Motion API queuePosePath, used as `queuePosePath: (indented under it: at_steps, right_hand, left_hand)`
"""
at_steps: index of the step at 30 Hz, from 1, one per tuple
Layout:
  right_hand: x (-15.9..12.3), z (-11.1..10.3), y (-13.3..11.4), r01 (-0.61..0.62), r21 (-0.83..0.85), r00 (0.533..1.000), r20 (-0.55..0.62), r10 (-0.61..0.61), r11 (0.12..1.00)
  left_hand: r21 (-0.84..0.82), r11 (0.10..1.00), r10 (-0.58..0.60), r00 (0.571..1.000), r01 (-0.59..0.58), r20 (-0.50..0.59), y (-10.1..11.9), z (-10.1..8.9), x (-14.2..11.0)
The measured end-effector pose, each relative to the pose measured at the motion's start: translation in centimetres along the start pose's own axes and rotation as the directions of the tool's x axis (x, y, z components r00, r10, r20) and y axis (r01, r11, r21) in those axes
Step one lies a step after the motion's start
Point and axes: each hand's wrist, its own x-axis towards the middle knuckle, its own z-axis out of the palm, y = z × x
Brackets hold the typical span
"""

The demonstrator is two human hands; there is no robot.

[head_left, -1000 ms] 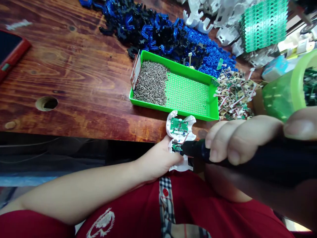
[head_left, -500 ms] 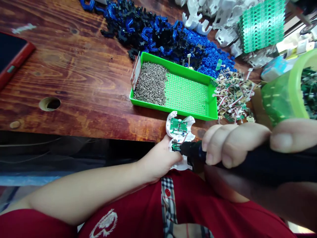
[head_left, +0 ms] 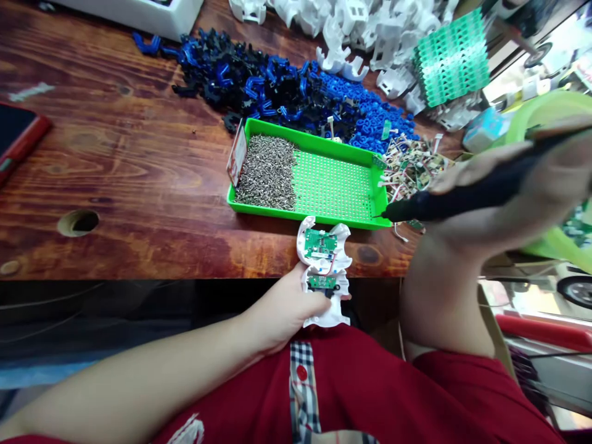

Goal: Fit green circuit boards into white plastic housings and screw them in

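Observation:
My left hand (head_left: 296, 303) is closed around a white plastic housing (head_left: 327, 317) at the table's front edge, its thumb lying across the lower part. Two green circuit boards sit in the housing, a larger upper board (head_left: 320, 243) and a smaller lower board (head_left: 322, 282). My right hand (head_left: 504, 191) grips a black electric screwdriver (head_left: 444, 205), slightly blurred, with the tip pointing left. That tip is over the right end of a green tray (head_left: 309, 216), apart from the housing. Small silver screws (head_left: 268, 172) fill the tray's left half; its perforated right half shows bare.
Behind the tray lie black and blue plastic parts (head_left: 259, 86), small blue pieces (head_left: 377, 117) and white housings (head_left: 351, 31). Wired small boards (head_left: 411, 160) are heaped at its right. A light green bucket (head_left: 522, 117) stands at far right. A red-edged phone (head_left: 21, 139) lies left.
My right hand has lifted the screwdriver off the lower board and carried it up and right, to the tray's right end. The left hand still holds the housing. The view has shifted a little.

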Motion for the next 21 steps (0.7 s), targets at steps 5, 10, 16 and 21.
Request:
queuePosePath:
  at_steps: [5, 10, 16, 21]
  right_hand:
    - [-0.5, 1.6, 2.6, 0.189, -0.031, 0.981, -0.025, -0.190, 0.981]
    - [-0.5, 1.3, 3.0, 0.225, -0.070, 0.973, -0.028, -0.228, 0.972]
    - [-0.5, 1.4, 3.3, 0.194, -0.045, 0.980, 0.057, -0.191, 0.980]
    - [-0.6, 1.2, 3.2, 0.161, -0.042, 0.985, 0.076, -0.157, 0.986]
  left_hand:
    - [-0.009, 1.000, -0.023, 1.000, 0.024, 0.013, 0.0, -0.1, 0.0]
    - [-0.013, 1.000, -0.028, 1.000, 0.028, 0.003, 0.1, 0.1, 0.1]
    - [-0.010, 0.999, -0.049, 0.999, 0.049, -0.014, 0.3, 0.1, -0.1]
    - [-0.020, 0.998, -0.058, 0.998, 0.058, -0.002, 0.3, 0.0, 0.0]
